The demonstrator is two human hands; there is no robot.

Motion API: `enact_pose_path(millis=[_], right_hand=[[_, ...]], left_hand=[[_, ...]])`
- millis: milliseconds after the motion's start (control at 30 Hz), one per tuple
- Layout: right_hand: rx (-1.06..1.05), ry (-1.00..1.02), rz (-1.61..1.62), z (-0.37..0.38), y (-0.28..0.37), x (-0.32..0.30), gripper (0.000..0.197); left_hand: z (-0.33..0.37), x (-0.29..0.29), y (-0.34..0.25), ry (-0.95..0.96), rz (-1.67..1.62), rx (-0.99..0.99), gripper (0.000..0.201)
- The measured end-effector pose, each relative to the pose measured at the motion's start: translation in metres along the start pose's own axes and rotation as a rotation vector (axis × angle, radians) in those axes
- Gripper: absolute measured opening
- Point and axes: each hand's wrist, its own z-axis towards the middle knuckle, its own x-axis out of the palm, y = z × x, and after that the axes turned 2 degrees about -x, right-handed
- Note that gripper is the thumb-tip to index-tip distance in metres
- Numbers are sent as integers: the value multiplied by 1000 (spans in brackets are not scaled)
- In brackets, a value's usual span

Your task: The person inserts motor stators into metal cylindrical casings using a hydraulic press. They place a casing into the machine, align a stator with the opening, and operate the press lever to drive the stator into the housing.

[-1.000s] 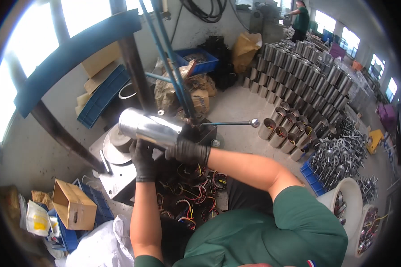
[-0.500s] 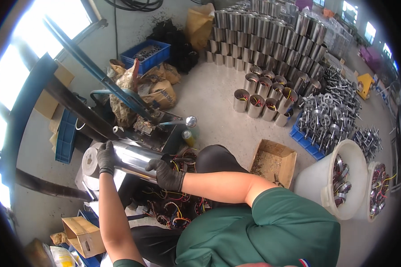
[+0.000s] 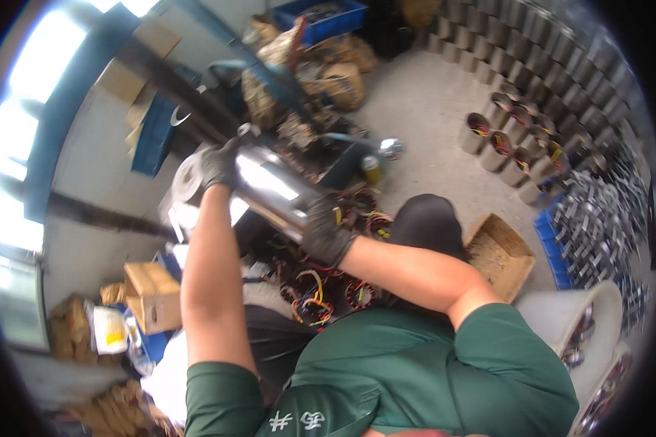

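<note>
A shiny metal cylinder point(image 3: 271, 182), open-ended like a motor housing, lies slantwise between my two gloved hands. My left hand point(image 3: 220, 166), in a dark grey glove, is closed around its upper left end, beside a white round block point(image 3: 189, 178). At the lower right end my right hand point(image 3: 326, 231), gloved too, grips the cylinder's rim. Below it, between my knees, lie several wound stator cores point(image 3: 310, 298) with red, yellow and black wires. Motion blur hides the exact finger positions.
A blue press frame with a ball-ended lever point(image 3: 391, 149) stands ahead. A cardboard box point(image 3: 499, 255) sits right of my knee, near a white bucket point(image 3: 547, 320). Rotor shafts point(image 3: 601, 226) are heaped in a blue crate, and stacked metal cylinders point(image 3: 532, 65) stand behind.
The view has swung, so the surroundings sit farther right. The cylinder slants more steeply, its right end lower in the picture. Both hands stay on it.
</note>
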Motion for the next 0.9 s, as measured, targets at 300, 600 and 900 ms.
enact_pose_path(millis=[300, 600, 900], right_hand=[[13, -402, 36, -65, 56, 67, 18], [321, -36, 437, -41, 58, 21, 55], [306, -151, 323, -12, 44, 25, 46]], left_hand=[[-5, -1, -5, -97, 40, -79, 56], [-12, 3, 4, 16, -53, -6, 55], [-3, -7, 76, -78, -170, 30, 47]])
